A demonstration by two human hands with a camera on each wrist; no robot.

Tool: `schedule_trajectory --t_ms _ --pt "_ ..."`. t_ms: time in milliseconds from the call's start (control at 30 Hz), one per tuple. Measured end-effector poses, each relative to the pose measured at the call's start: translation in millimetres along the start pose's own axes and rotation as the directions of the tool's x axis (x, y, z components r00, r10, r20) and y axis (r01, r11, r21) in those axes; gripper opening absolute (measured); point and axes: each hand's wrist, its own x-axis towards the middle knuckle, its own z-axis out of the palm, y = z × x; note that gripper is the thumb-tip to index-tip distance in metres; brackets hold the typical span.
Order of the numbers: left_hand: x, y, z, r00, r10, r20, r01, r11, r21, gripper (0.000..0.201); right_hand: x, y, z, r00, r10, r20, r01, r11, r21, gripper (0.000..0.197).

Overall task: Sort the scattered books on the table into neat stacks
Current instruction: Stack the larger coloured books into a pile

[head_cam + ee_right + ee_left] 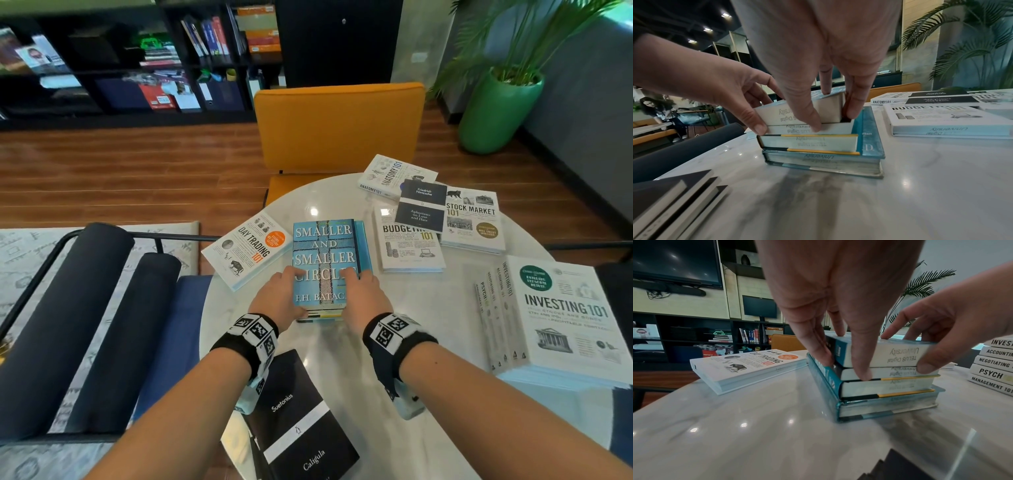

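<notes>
A blue book titled "Smaller and Smaller Circles" [323, 253] [890, 353] [831, 110] tops a stack of several books [885, 404] [818, 160] in the middle of the round white table [342, 377]. My left hand [291, 291] [844, 366] grips its near left corner, thumb on the page edges. My right hand [356, 291] [833, 121] grips the near right corner the same way. Loose around it lie Day Trading 101 [246, 250], Budgeting 101 [409, 243], a dark Nietzsche book [423, 205], Anatomy 101 [387, 174] and Stock Market 101 [472, 219].
A neat white stack topped by Investing 101 [561, 322] stands at the right edge. Black books with Caligula [298, 421] on top lie under my left forearm. An orange chair [339, 126] faces the far side, and a dark padded bench [102, 308] stands left.
</notes>
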Motion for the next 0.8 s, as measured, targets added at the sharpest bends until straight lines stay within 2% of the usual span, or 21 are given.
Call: schedule_trajectory --t_ms 300,433,500,567,633,700,733,800 --pt "-2 4 -2 1.0 -0.003 0.008 0.002 0.999 0.042 0.072 -1 1 2 1.0 -0.012 -0.013 0.012 1.0 -0.024 0.058" --pt "-6 4 -2 1.0 0.006 0.004 -0.006 0.999 0.044 0.074 -1 4 0 1.0 -0.022 0.002 0.022 0.999 -0.029 0.064" --pt "-9 2 -2 1.0 0.011 0.014 -0.012 0.999 0.036 0.077 -6 5 -3 0.999 -0.027 0.017 0.029 0.996 -0.081 0.069" --pt "-17 -1 -2 1.0 0.002 0.03 -0.002 1.0 0.01 0.081 -12 5 -4 0.999 -0.029 -0.03 0.024 0.988 -0.152 0.072" --pt "-30 -8 -1 0.999 -0.051 0.011 0.052 0.998 -0.027 0.076 -21 2 -6 0.986 -0.046 -0.16 0.02 0.987 -0.162 0.063" --pt "-50 -19 2 0.986 -0.159 -0.047 0.156 0.987 -0.047 0.063 -32 -4 -5 0.958 -0.108 -0.267 0.083 0.991 -0.105 0.045" --pt "-62 -24 4 0.97 -0.228 -0.083 0.223 0.973 -0.057 0.059 -38 -8 -4 0.957 -0.141 -0.252 0.129 0.99 -0.064 0.034" --pt "-87 -35 10 0.921 -0.369 -0.123 0.358 0.928 -0.105 0.06 -52 -14 1 0.984 -0.17 -0.061 0.172 0.985 0.025 0.02"
